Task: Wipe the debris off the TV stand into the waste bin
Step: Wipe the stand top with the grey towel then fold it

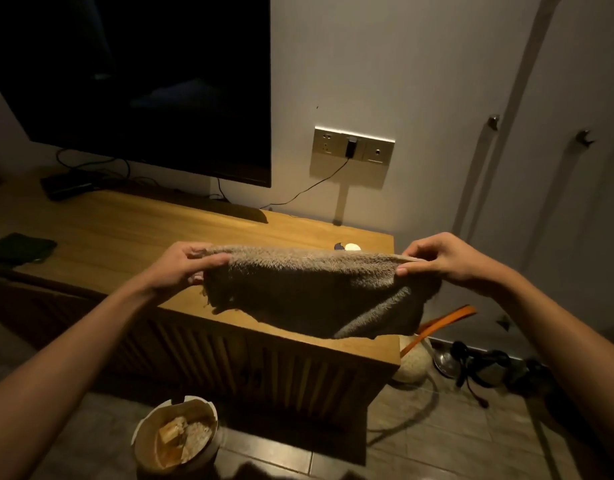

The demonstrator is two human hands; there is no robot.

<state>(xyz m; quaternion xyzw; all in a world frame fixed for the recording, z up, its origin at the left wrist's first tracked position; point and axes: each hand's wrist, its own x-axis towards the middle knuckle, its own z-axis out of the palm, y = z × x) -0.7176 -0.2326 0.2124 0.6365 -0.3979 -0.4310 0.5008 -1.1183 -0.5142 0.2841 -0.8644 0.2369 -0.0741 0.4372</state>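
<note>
both hands, left point(184, 268) and right point(447, 259), pinched the towel point(312, 289) taut above the table point(125, 233). debris point(348, 247), perhaps scraps, lay at the far right. the waste bin point(175, 436) stood near, below; sweeping toward that edge would suit.

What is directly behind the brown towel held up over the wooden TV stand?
Behind the fluffy brown towel, a small pale round object with a dark piece beside it peeks above its top edge on the wooden TV stand. The towel covers the rest of that corner.
</note>
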